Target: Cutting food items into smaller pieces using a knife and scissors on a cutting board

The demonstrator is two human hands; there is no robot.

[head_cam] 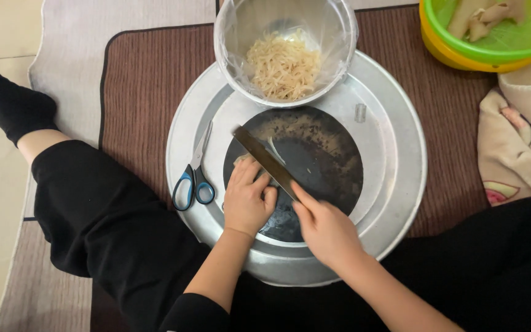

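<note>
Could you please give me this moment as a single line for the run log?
right hand: grips knife | left hand: presses pale food piece on dark round board | shreds in lined bowl | scissors on metal tray

Blue-handled scissors [194,178] lie on the big metal tray's [394,184] left rim. Beyond the tray's right edge sit my green bowl [499,37] and a patterned cloth [517,147].

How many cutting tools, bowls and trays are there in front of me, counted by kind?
Cutting tools: 2, knife in right hand, scissors
Bowls: 3, lined bowl, green bowl nested in yellow bowl
Trays: 1, round metal tray
Total: 6
</note>
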